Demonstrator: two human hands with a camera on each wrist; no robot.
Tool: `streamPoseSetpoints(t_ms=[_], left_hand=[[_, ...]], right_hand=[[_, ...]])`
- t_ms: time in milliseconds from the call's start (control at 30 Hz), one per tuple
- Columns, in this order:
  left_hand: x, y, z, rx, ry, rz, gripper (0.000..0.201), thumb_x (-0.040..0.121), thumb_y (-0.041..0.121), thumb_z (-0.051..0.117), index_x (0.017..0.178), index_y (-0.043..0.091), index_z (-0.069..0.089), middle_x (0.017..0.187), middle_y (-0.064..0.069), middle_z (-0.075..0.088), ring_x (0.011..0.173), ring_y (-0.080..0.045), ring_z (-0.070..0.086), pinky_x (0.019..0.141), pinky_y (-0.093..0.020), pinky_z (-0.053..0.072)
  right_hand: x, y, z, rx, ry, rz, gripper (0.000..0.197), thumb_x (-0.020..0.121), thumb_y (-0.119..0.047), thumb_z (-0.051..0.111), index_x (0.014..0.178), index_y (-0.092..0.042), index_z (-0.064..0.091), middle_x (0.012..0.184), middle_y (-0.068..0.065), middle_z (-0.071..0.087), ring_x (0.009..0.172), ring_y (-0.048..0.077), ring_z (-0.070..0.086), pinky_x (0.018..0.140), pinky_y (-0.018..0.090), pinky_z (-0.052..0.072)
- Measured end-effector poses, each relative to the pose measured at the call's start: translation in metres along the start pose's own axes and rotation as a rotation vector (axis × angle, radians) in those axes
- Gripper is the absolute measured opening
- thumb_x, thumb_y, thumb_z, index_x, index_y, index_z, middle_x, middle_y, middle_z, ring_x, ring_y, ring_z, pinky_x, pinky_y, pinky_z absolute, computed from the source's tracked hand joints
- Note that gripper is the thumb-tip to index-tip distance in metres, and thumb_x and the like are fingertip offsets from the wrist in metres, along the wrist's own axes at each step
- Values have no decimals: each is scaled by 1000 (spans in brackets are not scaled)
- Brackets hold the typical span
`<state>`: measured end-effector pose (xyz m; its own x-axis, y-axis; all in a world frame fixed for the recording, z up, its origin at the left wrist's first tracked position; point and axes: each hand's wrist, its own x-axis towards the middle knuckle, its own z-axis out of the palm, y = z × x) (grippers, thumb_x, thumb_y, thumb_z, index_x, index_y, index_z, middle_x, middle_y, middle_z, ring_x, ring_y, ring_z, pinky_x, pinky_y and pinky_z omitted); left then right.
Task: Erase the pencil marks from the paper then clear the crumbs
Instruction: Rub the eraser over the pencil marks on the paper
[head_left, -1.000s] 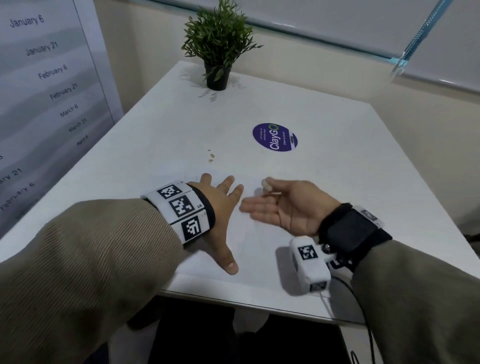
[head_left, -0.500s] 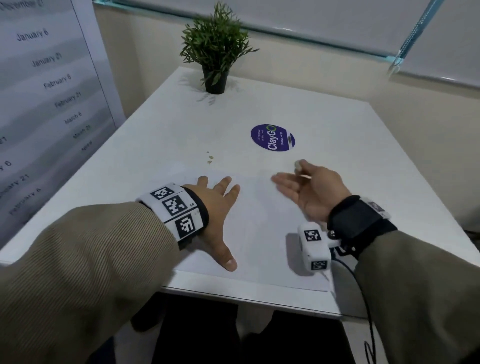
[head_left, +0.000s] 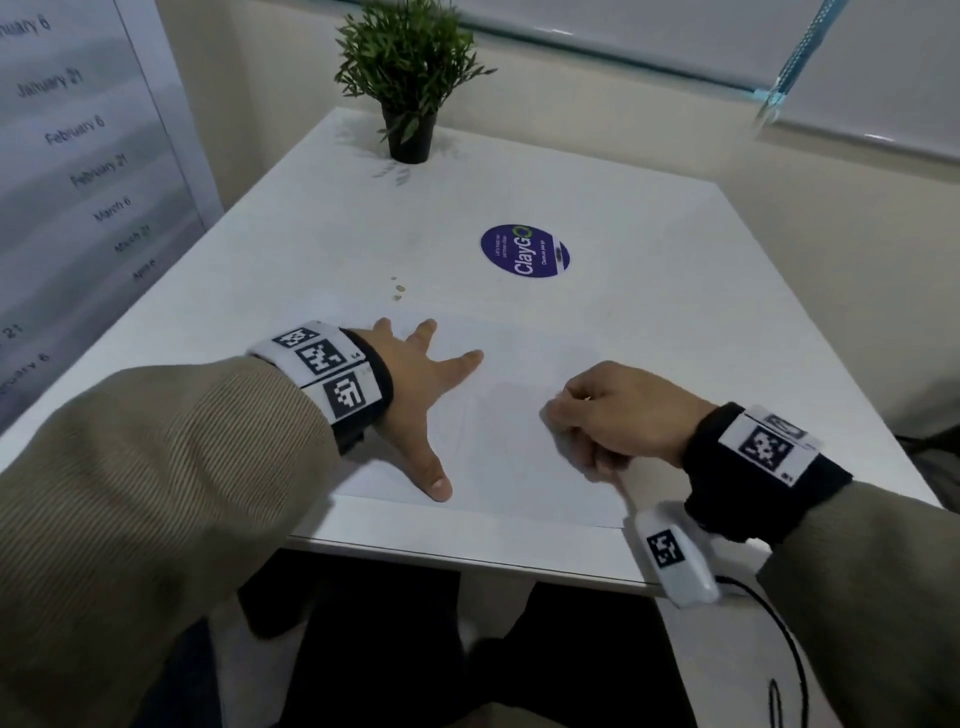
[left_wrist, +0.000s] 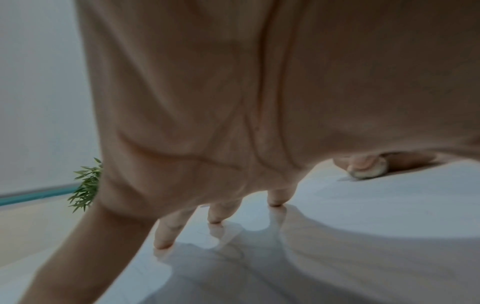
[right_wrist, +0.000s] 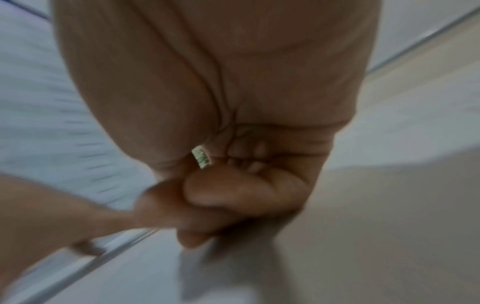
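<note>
A: Where the counter (head_left: 649, 332) ends nearest the person, what lies there?

B: A white sheet of paper (head_left: 514, 457), flat, its near edge just inside the counter's front edge. Both hands are on it.

A: How does the left hand (head_left: 421, 395) sit?

B: Spread wide, palm down, fingers straight and fanned. The thumb reaches back toward the paper's near edge. In the left wrist view the fingertips (left_wrist: 162, 244) touch the sheet while the palm arches a little above it.

A: And the right hand (head_left: 618, 415)?

B: Curled into a loose fist on the right part of the sheet, knuckles up. It pinches a small pale eraser (left_wrist: 369, 171) between thumb and fingers, and the left wrist view shows that eraser pressed down on the paper. In the right wrist view only a sliver of the eraser (right_wrist: 201, 157) shows inside the curled fingers, and that picture is blurred.

A: Any pencil marks?

B: Faint grey lines lie between the two hands; I cannot make out their shape.

A: Beyond the paper?

B: A few small crumbs (head_left: 399, 291) lie on the bare counter just past the left fingers. Farther on sits a round purple sticker (head_left: 524, 252) reading "ClayGo". At the far edge stands a potted plant (head_left: 410, 78) in a black pot.
</note>
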<state>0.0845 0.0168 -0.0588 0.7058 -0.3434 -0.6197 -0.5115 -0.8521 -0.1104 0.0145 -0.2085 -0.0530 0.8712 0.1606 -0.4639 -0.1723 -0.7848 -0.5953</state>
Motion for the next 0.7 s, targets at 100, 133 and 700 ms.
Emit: streamPoseSetpoints(t_ms=[100, 133, 700], left_hand=[[-1, 2, 1, -15, 0, -16, 153, 39, 93, 73, 145, 55, -32, 163, -4, -33, 151, -48, -14, 113, -70, 19], [-2, 2, 1, -16, 0, -18, 153, 40, 93, 73, 145, 55, -32, 163, -4, -33, 151, -48, -14, 113, -70, 19], [-2, 2, 0, -25, -3, -18, 155, 37, 94, 71, 144, 55, -33, 162, -4, -35, 150, -47, -16, 114, -69, 16]], right_hand=[[-9, -10, 16, -200, -146, -74, 51, 99, -33, 48, 66, 1, 66, 61, 17, 70, 47, 24, 58, 54, 23, 50], [-8, -11, 16, -215, -138, -69, 50, 99, -34, 49, 67, 1, 66, 61, 17, 71, 46, 22, 58, 54, 22, 49], [-13, -11, 26, -331, -37, -134, 46, 102, -35, 53, 67, -6, 63, 55, 1, 65, 45, 5, 50, 66, 31, 52]])
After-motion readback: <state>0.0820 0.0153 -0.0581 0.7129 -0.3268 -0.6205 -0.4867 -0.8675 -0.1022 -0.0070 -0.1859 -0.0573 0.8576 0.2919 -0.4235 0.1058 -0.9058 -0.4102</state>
